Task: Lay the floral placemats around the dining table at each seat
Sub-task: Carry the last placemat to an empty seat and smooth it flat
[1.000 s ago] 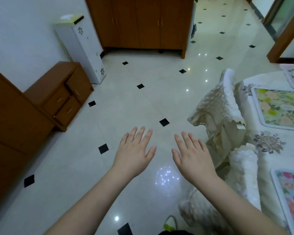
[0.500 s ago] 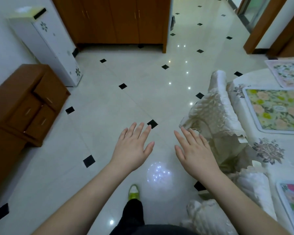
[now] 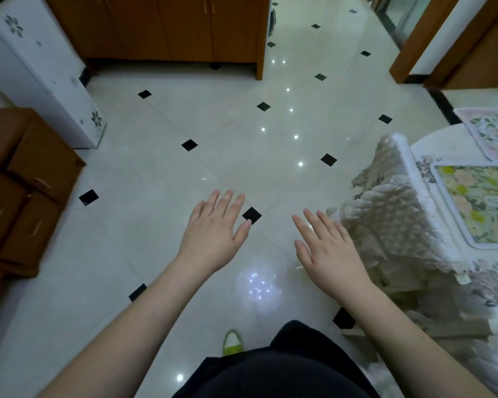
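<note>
My left hand and my right hand hover palm down over the tiled floor, fingers spread, holding nothing. At the right edge stands the dining table under a white flowered cloth. A green and yellow floral placemat lies flat on it, and a pale pink floral placemat lies farther back. My right hand is left of the table, beside a chair, and touches neither mat.
A chair with a quilted cream cover stands against the table's left side. A brown drawer unit and a white appliance line the left wall; a wooden cabinet stands at the back. Glossy floor spreads between.
The view has swung right and forward past the drawer unit. The pink placemat at the lower right has left the frame, and my dark clothing and a green shoe have come into view.
</note>
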The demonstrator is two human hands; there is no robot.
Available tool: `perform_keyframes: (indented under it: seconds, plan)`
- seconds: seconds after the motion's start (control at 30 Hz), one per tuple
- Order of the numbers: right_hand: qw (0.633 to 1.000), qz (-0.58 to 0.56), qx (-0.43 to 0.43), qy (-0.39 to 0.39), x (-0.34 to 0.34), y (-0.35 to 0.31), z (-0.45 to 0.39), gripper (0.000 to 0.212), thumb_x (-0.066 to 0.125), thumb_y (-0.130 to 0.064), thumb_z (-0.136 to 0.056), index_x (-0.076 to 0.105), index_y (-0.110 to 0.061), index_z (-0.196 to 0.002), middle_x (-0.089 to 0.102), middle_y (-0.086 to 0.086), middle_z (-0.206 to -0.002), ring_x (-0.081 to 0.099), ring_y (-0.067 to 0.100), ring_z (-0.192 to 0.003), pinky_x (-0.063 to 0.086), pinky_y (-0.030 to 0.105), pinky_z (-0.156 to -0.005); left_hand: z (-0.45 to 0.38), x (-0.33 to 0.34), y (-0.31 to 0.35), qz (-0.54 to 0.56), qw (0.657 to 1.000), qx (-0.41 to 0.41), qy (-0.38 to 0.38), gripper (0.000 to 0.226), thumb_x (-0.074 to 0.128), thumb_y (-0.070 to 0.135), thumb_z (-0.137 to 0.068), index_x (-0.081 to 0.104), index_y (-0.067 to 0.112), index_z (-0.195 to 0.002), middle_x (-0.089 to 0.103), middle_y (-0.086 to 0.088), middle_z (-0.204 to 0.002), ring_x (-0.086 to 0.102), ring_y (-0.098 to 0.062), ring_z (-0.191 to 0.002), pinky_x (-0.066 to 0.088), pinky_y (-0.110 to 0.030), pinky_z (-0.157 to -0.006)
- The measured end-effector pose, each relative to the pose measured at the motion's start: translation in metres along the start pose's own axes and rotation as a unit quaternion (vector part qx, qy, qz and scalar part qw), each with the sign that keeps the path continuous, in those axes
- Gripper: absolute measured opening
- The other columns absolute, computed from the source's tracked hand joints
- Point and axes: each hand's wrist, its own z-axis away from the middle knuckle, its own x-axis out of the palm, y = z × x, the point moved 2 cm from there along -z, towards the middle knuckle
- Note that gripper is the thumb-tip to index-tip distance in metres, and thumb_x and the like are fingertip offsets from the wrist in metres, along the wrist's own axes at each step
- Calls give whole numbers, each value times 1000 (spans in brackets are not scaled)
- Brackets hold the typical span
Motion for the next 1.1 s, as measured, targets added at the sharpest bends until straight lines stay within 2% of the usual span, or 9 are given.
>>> perform_keyframes:
  seconds: [0.33,0.47,0.73,0.9,1.1]
  plan:
    - [999,-20,-37,-7,0,12,-105,55,28,-41,-96,47,-21,-144,45,4,-149,40,28,-139,17,38,-112,-100,0,-14,13,1000,6,-14,85,-6,63,-82,14,29,-157,16,2,-164,8,-22,-152,10,-38,-120]
    - [998,-23,-56,3,-3,42,-162,54,29,-41,-96,48,-20,-143,47,4,-149,41,27,-138,17,38,-111,-155,1,-1,8,1000,9,-19,81,-5,61,-85,15,29,-157,17,3,-164,8,-21,-152,9,-38,-120]
    - [998,-47,-35,-39,-3,113,-259,62,17,-46,-95,39,-23,-148,36,-1,-155,30,23,-145,8,36,-114,-259,-13,23,-3,999,3,-33,80,-5,61,-86,15,30,-157,14,5,-165,5,-17,-152,5,-35,-120]
    - [998,-55,-17,-37,-1,130,-304,59,23,-45,-95,47,-21,-144,44,1,-151,39,24,-140,15,38,-112,-316,-23,36,-3,1000,11,-27,76,-3,55,-87,15,30,-157,15,5,-165,6,-17,-152,6,-35,-120]
    - [998,-54,31,-30,-1,142,-361,59,21,-45,-96,49,-20,-143,47,2,-148,45,25,-136,34,45,-111,-389,-28,22,-14,999,25,-24,75,-1,53,-88,18,28,-157,18,4,-164,9,-19,-152,9,-37,-120]
